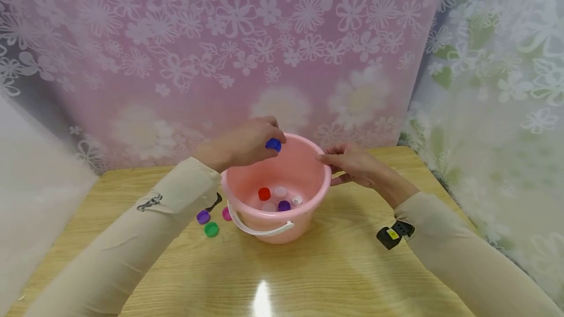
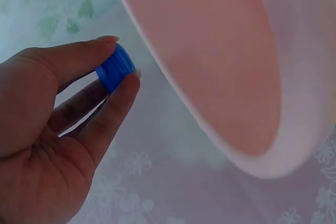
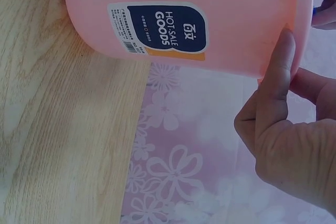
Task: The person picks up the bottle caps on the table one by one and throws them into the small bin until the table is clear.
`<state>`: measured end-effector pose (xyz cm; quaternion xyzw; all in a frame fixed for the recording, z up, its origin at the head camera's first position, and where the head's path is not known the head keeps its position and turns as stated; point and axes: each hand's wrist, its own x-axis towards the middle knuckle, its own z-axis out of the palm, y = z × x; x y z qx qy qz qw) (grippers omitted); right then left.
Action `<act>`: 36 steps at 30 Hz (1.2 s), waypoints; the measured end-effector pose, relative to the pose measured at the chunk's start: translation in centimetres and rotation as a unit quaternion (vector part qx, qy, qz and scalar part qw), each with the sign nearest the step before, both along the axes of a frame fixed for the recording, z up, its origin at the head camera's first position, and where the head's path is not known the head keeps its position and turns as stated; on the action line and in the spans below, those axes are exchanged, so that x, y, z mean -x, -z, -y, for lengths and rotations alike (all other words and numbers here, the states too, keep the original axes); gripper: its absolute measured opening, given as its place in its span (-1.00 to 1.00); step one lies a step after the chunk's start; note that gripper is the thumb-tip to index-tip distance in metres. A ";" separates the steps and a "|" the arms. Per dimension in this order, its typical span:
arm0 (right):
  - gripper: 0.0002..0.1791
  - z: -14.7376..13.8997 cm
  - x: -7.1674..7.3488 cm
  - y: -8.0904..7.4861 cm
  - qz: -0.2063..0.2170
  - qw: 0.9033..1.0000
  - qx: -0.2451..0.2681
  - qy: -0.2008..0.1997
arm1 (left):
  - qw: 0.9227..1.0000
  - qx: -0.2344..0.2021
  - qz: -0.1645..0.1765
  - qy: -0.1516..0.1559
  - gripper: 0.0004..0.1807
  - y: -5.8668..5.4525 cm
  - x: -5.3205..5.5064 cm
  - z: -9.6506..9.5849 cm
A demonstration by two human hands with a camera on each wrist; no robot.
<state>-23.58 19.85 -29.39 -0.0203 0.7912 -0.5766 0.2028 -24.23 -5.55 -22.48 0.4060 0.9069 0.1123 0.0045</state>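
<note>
Between thumb and fingertips, my left hand [image 1: 257,142] pinches a blue bottle cap [image 1: 273,145] over the far left rim of a pink bucket [image 1: 277,226]. The left wrist view shows the ridged side of the blue cap [image 2: 116,68], apart from the bucket's rim. My right hand [image 1: 354,164] grips the bucket's right rim, with the thumb at the rim and other fingers against the outer wall. Inside the bucket lie a red cap [image 1: 264,193], a dark purple cap [image 1: 284,205] and several whitish caps [image 1: 280,192]. The bucket stands upright, its white handle [image 1: 264,232] hanging at the front.
Left of the bucket on the wooden table [image 1: 343,278] lie a purple cap [image 1: 203,217], a green cap [image 1: 211,229] and a pink cap [image 1: 226,214], partly behind the handle. A black strap [image 1: 214,202] shows by my left sleeve. A flowered curtain [image 1: 246,53] hangs behind the table.
</note>
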 end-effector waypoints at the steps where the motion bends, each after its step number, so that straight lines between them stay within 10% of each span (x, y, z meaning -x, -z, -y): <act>1: -0.59 0.0 0.0 0.0 0.000 1.000 0.001 0.001 | 1.000 0.005 0.004 0.001 -0.68 0.2 0.1 -0.3; 25: -0.61 0.1 -0.1 0.1 -0.003 1.000 -0.004 0.015 | 0.997 0.050 0.048 -0.037 -0.67 1.6 0.2 -2.1; 36: -0.59 0.0 -0.1 0.2 -0.001 1.000 -0.002 0.009 | 0.999 0.021 0.028 -0.006 -0.69 1.5 0.5 -0.5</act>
